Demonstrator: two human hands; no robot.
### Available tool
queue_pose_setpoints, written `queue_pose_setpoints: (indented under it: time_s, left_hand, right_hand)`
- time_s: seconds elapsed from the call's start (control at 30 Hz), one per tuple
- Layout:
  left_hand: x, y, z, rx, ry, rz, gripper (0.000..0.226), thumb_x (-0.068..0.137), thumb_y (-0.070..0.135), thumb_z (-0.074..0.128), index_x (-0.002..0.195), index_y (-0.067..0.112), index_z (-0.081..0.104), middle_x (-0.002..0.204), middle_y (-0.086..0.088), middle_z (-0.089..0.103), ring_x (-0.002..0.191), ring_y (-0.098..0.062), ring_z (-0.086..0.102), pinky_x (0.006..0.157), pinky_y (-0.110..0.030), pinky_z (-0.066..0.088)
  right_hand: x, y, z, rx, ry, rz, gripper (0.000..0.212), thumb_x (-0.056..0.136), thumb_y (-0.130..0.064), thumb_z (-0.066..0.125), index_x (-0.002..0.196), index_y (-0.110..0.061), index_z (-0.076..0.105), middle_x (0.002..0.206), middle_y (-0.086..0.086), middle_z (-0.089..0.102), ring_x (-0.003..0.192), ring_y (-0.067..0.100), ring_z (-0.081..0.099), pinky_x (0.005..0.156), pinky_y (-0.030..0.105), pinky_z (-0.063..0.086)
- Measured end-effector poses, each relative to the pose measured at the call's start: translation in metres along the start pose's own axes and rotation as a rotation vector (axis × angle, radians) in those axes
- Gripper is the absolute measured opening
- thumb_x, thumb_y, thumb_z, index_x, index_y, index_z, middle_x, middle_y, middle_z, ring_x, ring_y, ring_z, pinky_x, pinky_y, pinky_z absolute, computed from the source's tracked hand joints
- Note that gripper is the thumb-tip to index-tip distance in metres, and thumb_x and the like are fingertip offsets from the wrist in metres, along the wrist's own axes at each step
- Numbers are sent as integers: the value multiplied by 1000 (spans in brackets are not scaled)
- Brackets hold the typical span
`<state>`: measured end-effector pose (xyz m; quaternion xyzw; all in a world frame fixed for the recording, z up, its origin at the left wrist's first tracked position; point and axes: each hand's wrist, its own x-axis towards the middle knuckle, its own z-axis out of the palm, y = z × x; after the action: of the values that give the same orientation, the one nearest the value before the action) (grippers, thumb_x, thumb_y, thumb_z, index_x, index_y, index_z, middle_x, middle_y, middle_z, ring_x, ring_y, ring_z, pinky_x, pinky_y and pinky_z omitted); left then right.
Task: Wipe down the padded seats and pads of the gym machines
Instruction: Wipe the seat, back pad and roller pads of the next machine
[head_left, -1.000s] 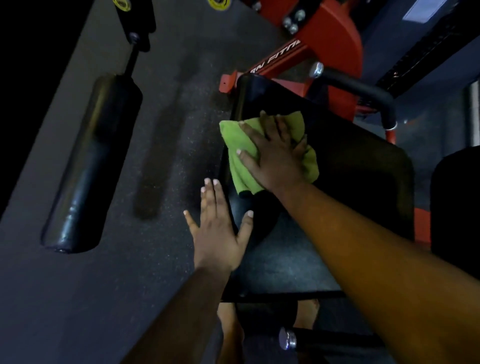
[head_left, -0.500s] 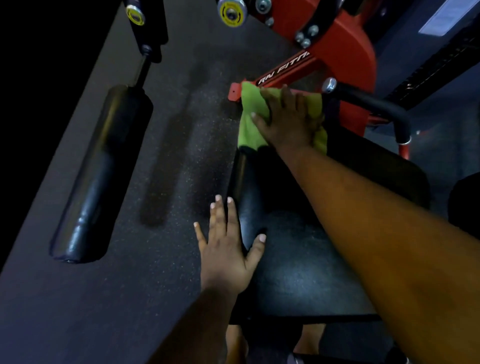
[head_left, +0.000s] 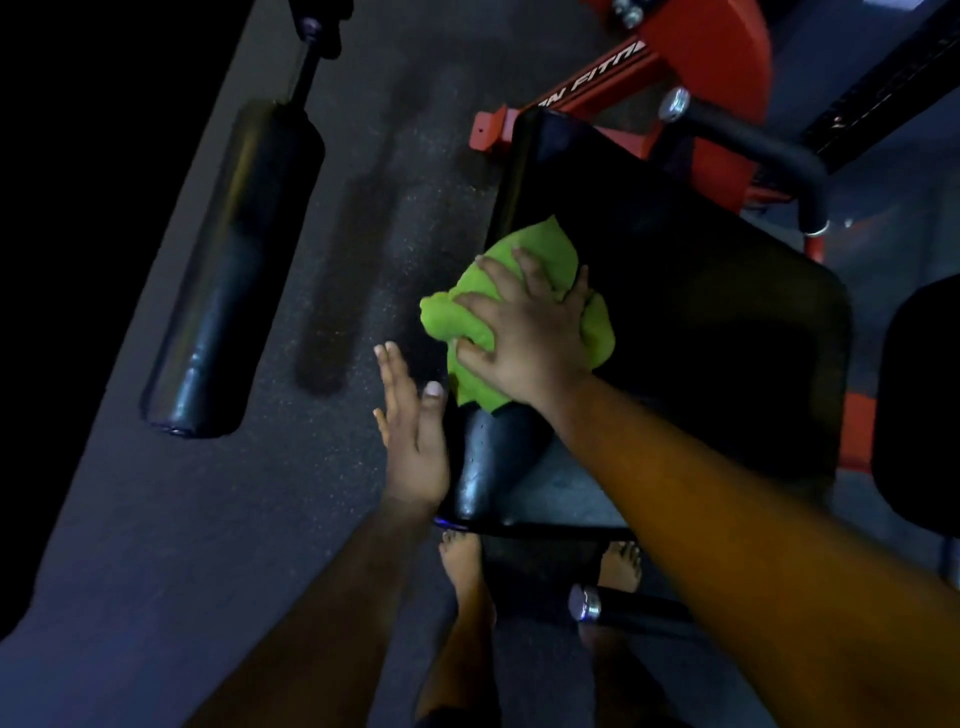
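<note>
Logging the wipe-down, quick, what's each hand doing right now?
Left hand: open, fingers straight, at the left edge of the black seat pad, holding nothing.
Right hand: open, fingers spread, pressing the green cloth onto the pad.

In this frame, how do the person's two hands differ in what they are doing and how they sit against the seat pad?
The right hand lies spread on the green cloth, pressing it onto the black seat pad; the left hand holds nothing. The right hand is on the pad's top surface near its left edge; the left hand is beside that edge, fingers straight and pointing forward. Both hands have extended fingers.
</note>
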<state>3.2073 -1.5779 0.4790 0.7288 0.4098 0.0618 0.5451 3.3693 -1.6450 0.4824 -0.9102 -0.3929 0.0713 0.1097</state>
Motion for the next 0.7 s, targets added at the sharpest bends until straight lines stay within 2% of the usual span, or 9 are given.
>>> queue_pose_setpoints:
  time_s: [0.1,0.23,0.4,0.5,0.6,0.7]
  left_hand:
    - [-1,1,-21,-63,-4,2,78,92,67,25,160,33,5,164,21,-1,152,10,-1,129,-51,-1]
    - [-20,-3,-28,153,-129,111,72,96,65,22,160,37,6,168,20,-4,148,18,-4,128,-55,-1]
    - [-52,-2,-8,452,-160,361,75,99,61,26,164,26,12,173,6,-3,159,-11,0,126,-57,-6]
    - [-64,-1,15,656,-187,517,77,101,66,21,165,23,12,173,0,-4,160,-18,-2,123,-63,-7]
    - [-65,-4,40,927,-191,664,80,101,69,21,165,22,11,173,-5,-1,160,-23,-2,118,-70,-8]
    - [-66,-10,66,1121,-255,832,82,100,69,28,164,21,14,173,-7,2,160,-24,1,116,-76,-8]
  right_hand:
    - [-50,-19,13,-34,13,-62,55,78,-70,53,126,-45,64,158,-9,41,151,28,25,106,83,11]
    - [-113,-31,29,-22,-3,-176,60,76,-76,51,128,-47,61,163,-11,31,156,25,17,108,81,5]
    - [-170,7,37,-8,21,-275,76,78,-86,47,143,-45,46,168,-6,24,158,23,14,112,80,4]
    - [-204,55,42,-56,-20,-259,81,83,-86,43,154,-48,31,171,-5,17,158,25,11,112,79,6]
    - [-233,106,44,-84,-77,-178,85,85,-90,29,159,-51,11,171,-3,11,158,27,10,111,80,10]
    - [-256,142,44,-101,-127,-70,86,85,-90,24,159,-51,6,172,-3,9,158,28,11,109,80,14]
